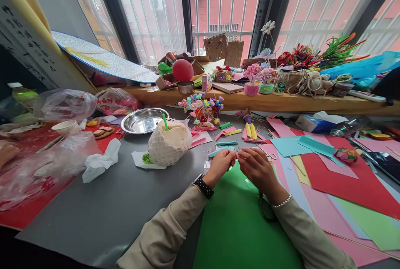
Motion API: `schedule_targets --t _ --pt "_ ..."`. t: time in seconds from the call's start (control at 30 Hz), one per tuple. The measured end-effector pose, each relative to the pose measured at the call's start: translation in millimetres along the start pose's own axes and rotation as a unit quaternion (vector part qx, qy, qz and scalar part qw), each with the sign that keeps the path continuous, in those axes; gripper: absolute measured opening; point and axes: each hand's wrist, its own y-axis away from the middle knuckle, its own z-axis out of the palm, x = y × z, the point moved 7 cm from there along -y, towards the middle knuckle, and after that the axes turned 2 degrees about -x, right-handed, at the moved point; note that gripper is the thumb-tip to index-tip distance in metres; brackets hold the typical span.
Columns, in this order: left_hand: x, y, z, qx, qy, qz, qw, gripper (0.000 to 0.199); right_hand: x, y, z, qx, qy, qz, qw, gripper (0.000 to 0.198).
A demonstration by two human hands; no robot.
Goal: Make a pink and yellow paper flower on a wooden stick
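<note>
Both my hands meet over the far end of a green sheet [246, 223]. The fingers of my left hand [223, 162] are pinched together, close against the fingertips of my right hand [258, 169]. What they pinch is too small to make out; a hint of pink shows between the fingertips. Just beyond the hands lie folded teal paper strips [226, 143] and yellow paper strips [251, 130]. A pair of scissors [271, 155] rests right of my right hand. Another dark loop handle [266, 208] shows under my right wrist.
Left stand a net-wrapped coconut [168, 144] with a green straw and a metal plate [142, 121]. Coloured paper sheets [350, 169] overlap on the right. A bunch of small craft flowers [203, 108] stands ahead. Crafts crowd the wooden sill [231, 101]. Another person's hand [6, 152] is at far left.
</note>
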Motion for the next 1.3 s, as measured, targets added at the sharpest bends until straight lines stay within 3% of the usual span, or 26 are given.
schedule_targets --t 0.27,0.37,0.47,0.53,0.67,0.77,0.83,0.93,1.07,1.2,1.3 --pt "-11 2 6 -0.067 0.146 -0.095 0.982 0.034 4 -2 2 -0.010 -0.005 0.024 1.000 0.019" --pt "-13 2 6 -0.069 0.161 -0.101 0.979 0.036 6 -2 4 -0.016 -0.015 0.037 0.999 0.019" --pt "-12 -2 1 -0.024 0.088 -0.061 0.994 0.033 12 0 6 -0.025 -0.049 0.073 0.996 0.019" --pt "-5 -3 -4 0.024 0.005 0.003 1.000 0.030 18 2 5 -0.019 -0.079 0.107 0.991 0.019" --pt "12 2 -5 0.061 -0.101 0.106 0.987 0.028 33 7 -2 0.037 -0.146 0.200 0.968 0.010" --pt "17 6 -5 0.068 -0.126 0.121 0.982 0.029 53 18 2 0.047 -0.218 0.347 0.911 0.014" --pt "19 7 -6 0.071 -0.141 0.128 0.979 0.029 63 28 15 0.012 -0.301 0.441 0.845 0.022" --pt "19 6 -6 0.064 -0.152 0.130 0.978 0.028 68 40 33 -0.035 -0.409 0.523 0.747 0.030" --pt "21 6 -5 0.062 -0.161 0.143 0.975 0.028 68 49 44 -0.033 -0.479 0.577 0.660 0.035" --pt "23 8 -3 0.054 -0.168 0.142 0.974 0.028 55 49 55 -0.067 -0.572 0.586 0.571 0.037" --pt "27 11 1 0.047 -0.189 0.164 0.967 0.028 45 46 58 -0.080 -0.598 0.581 0.546 0.032"
